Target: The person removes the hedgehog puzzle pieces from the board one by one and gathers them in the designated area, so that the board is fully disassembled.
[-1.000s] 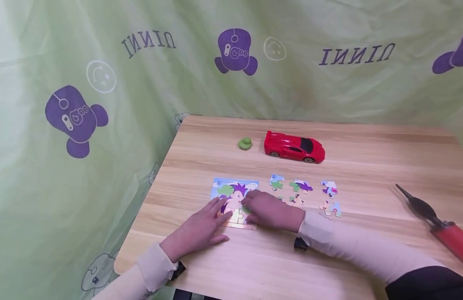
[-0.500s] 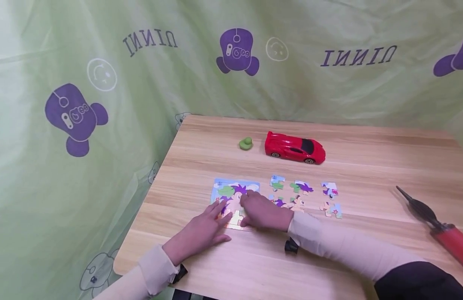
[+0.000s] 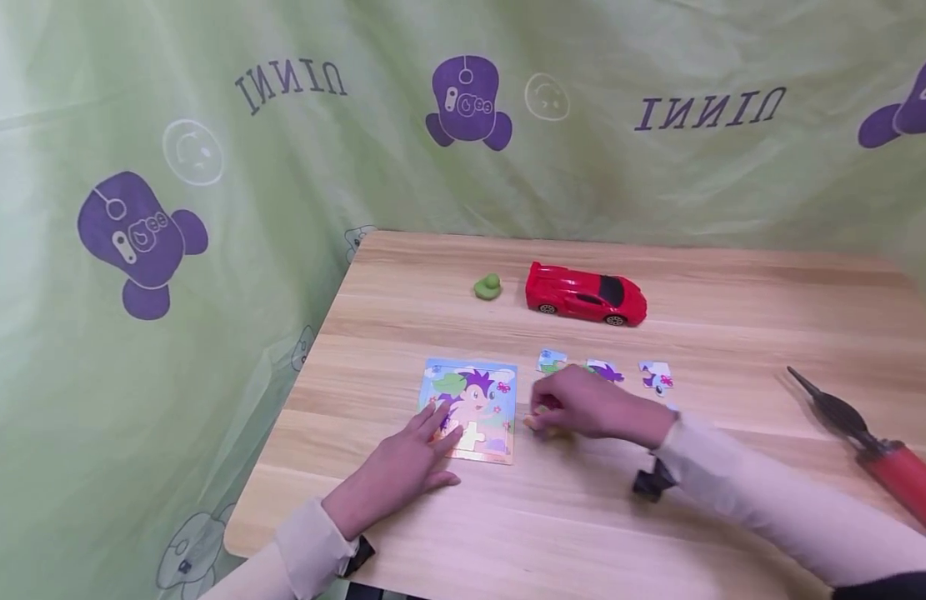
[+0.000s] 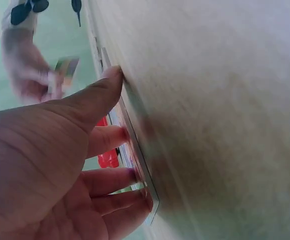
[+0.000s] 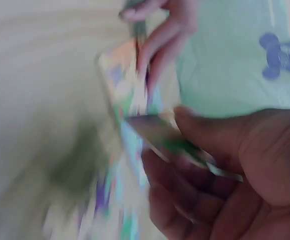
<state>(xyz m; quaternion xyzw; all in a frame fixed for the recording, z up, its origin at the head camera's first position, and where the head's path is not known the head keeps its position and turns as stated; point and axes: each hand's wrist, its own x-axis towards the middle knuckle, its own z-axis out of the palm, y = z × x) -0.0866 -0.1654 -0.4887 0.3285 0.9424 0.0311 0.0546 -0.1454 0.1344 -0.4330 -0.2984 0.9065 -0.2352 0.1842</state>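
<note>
The puzzle board [image 3: 500, 408], printed with a purple-haired cartoon figure, lies flat on the table. My left hand [image 3: 402, 471] rests on its left side, fingers extended; in the left wrist view the fingertips [image 4: 130, 176] touch the board's edge. To the right of the board, my right hand [image 3: 593, 404] pinches a puzzle piece [image 5: 160, 135] between thumb and fingers, held clear of the board. A pale puzzle piece [image 3: 470, 437] sits in the board's lower middle. Several loose pieces lie beyond the right hand, among them a corner piece [image 3: 551, 359]; some are hidden behind it.
A red toy car [image 3: 586, 294] and a small green toy duck [image 3: 488, 287] stand farther back on the wooden table [image 3: 733, 308]. At the right lies a red and black hand pump [image 3: 893, 467]. A green printed curtain [image 3: 320, 167] hangs behind and to the left.
My right hand has moved from the board's lower right to the right, carrying a puzzle piece, and now covers some loose pieces. My left hand has stayed in place.
</note>
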